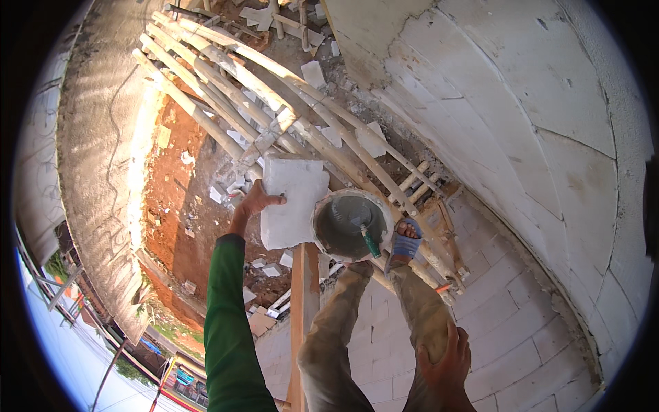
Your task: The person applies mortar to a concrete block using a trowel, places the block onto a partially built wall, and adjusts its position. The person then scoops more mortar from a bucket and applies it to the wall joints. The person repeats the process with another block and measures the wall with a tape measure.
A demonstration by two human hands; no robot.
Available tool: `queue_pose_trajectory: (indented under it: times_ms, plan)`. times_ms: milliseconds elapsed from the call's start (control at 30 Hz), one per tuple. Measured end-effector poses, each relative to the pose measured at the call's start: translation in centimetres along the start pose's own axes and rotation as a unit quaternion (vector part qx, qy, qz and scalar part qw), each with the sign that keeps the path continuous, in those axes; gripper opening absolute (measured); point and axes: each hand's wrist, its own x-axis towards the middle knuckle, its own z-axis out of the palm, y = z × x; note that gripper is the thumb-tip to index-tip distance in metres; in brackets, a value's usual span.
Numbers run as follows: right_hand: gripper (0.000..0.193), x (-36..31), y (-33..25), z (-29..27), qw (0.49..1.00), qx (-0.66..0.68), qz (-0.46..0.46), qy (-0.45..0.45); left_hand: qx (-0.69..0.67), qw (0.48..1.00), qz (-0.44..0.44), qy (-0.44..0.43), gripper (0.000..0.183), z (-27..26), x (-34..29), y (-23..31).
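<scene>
My left hand (pixel 259 200), at the end of a green sleeve, grips the left edge of a pale, lightweight building block (pixel 292 206), its thumb lying over the face. The fingers behind the block are hidden. Right of the block stands a round bucket (pixel 317 237) with grey mortar inside. A trowel (pixel 369 240) with a green handle leans in it, its blade partly in the mortar. My right hand (pixel 446 360) rests over my right knee, holding nothing, thumb and fingers apart.
Several bamboo poles (pixel 206 86) form a scaffold beneath me, lashed together. Below lies reddish ground (pixel 175 185) with block rubble. A wooden post (pixel 302 309) rises beside my left leg. Block walls (pixel 549 165) stand at right; a sandalled foot (pixel 406 240) is beside the bucket.
</scene>
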Motion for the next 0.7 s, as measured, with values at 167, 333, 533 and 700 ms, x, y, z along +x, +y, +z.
queue_pose_trajectory:
  times_ms: [167,333,533,700]
  plan:
    - [0.086,-0.7,1.3,0.6,1.000,0.024,-0.015,0.002,0.076,0.955,0.029,0.286,0.109,2.9,-9.6,-1.3]
    - [0.086,-1.5,2.5,1.7,0.999,0.035,-0.036,0.012,0.185,0.890,0.009,0.417,0.108,1.0,-23.4,6.7]
    - [0.075,-3.1,3.8,2.2,0.998,0.011,-0.061,0.025,0.242,0.878,0.100,0.402,0.108,-2.5,-45.4,18.9]
    - [0.063,-3.5,0.3,-2.7,0.862,0.472,-0.174,-0.057,0.187,0.928,0.163,0.279,0.113,-2.1,-61.3,29.4]
